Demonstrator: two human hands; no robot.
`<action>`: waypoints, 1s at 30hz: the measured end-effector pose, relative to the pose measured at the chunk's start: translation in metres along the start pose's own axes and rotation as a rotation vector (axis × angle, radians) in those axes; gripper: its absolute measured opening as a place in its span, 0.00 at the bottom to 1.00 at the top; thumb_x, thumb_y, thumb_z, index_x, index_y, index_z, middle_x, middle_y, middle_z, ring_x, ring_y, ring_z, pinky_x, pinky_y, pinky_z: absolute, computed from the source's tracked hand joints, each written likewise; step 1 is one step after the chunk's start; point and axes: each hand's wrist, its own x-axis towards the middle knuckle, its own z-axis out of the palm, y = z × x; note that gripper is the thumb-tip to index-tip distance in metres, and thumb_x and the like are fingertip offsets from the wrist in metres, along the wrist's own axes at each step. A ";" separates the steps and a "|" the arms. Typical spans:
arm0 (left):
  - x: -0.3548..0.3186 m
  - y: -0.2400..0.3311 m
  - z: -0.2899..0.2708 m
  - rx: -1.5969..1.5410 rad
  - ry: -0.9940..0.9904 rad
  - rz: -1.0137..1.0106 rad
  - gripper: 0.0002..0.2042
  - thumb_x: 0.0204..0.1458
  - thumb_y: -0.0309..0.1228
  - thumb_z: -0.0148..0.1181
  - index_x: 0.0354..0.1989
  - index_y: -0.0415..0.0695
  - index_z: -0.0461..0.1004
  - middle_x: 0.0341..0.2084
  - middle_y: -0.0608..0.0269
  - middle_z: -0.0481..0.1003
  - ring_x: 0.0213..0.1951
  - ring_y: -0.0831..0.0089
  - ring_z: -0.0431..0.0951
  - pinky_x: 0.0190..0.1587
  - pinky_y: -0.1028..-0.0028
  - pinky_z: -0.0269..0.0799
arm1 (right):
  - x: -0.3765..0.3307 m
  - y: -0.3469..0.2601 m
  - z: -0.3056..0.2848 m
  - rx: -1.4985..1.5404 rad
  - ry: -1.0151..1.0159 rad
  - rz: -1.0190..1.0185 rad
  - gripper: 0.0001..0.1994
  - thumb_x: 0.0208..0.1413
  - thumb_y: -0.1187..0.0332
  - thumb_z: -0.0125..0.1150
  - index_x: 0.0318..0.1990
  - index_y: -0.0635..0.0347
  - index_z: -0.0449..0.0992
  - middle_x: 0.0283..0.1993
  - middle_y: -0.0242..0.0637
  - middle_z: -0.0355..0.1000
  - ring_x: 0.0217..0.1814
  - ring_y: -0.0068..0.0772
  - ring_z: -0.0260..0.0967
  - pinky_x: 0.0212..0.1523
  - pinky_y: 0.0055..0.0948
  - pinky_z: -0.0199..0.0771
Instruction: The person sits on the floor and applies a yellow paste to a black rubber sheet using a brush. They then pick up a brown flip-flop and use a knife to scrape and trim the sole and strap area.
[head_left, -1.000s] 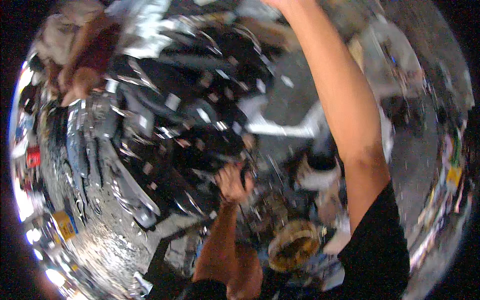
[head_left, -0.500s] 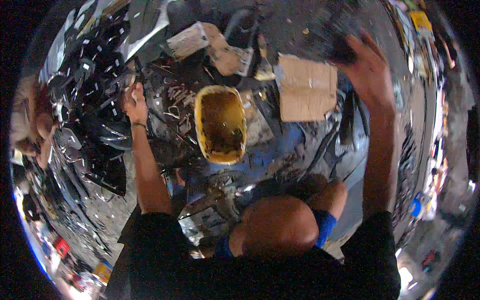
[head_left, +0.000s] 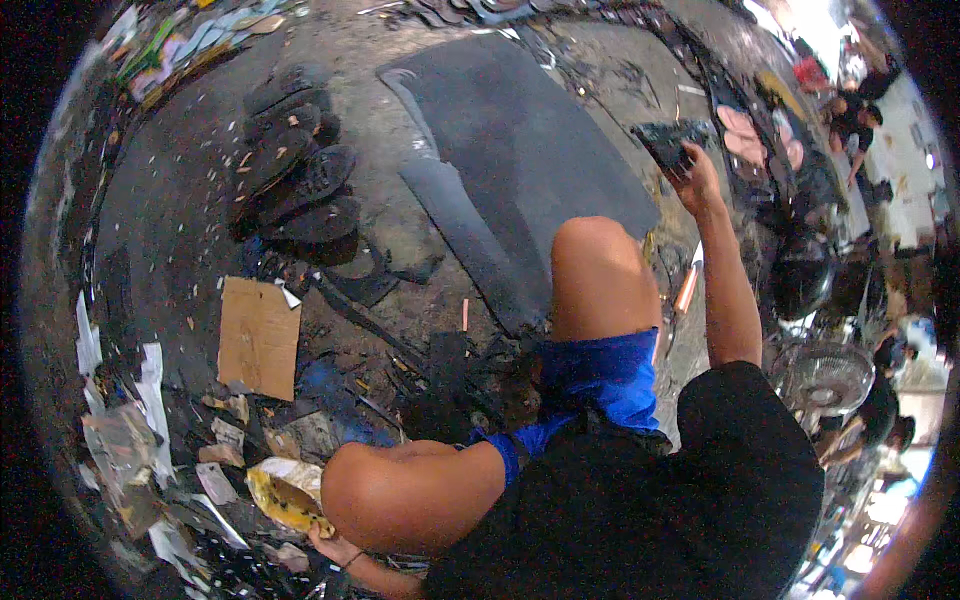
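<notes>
A yellow, oblong, open basin [head_left: 275, 506] sat at the near left, its inner wall marked with dark spots, its right part hidden and its contents unclear. A thin, flat black piece [head_left: 667, 142], slightly shiny and of unclear material, was held tilted at the far right, gripped at its narrower near end.

A dark piece [head_left: 662, 143] in the right hand [head_left: 700, 180] is showing a slightly glossy, creased surface, while a yellow tub [head_left: 283, 500] is displaying plastic-looking walls marked by dark blotches. A brown cardboard panel [head_left: 258, 340] is keeping a dull, papery face. A grey sheet [head_left: 510, 130] is presenting a smooth, matt, rubber- or foam-like finish. Blue shorts [head_left: 605, 380] and a black shirt [head_left: 640, 490] are showing matt cloth above a rough, gritty floor [head_left: 365, 60].
</notes>
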 end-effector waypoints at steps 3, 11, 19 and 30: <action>-0.025 0.034 0.044 0.117 -0.013 0.073 0.25 0.59 0.37 0.53 0.64 0.45 0.60 0.58 0.57 0.68 0.56 0.59 0.70 0.55 0.56 0.70 | 0.012 0.055 -0.115 -0.049 0.122 0.199 0.10 0.61 0.59 0.55 0.43 0.54 0.73 0.41 0.34 0.73 0.43 0.34 0.71 0.47 0.37 0.74; -0.079 0.162 0.220 0.221 -0.379 0.430 0.24 0.60 0.40 0.48 0.63 0.44 0.62 0.57 0.56 0.69 0.56 0.58 0.72 0.56 0.54 0.71 | 0.097 0.177 -0.171 -1.092 -0.001 -0.080 0.25 0.60 0.49 0.55 0.41 0.70 0.72 0.36 0.39 0.73 0.42 0.32 0.68 0.44 0.34 0.66; -0.145 0.226 0.445 0.073 -0.850 0.305 0.22 0.62 0.40 0.47 0.60 0.42 0.65 0.56 0.57 0.71 0.56 0.61 0.72 0.59 0.57 0.67 | 0.132 0.158 -0.136 -1.406 -0.296 -0.355 0.32 0.57 0.42 0.51 0.45 0.70 0.72 0.44 0.63 0.72 0.51 0.61 0.70 0.49 0.47 0.67; -0.219 0.234 0.643 0.419 -0.930 0.870 0.26 0.45 0.35 0.70 0.51 0.34 0.70 0.45 0.57 0.75 0.48 0.68 0.76 0.51 0.68 0.73 | 0.149 0.147 -0.143 -1.509 -0.295 -0.119 0.36 0.51 0.36 0.51 0.57 0.55 0.73 0.60 0.53 0.68 0.63 0.55 0.64 0.64 0.48 0.61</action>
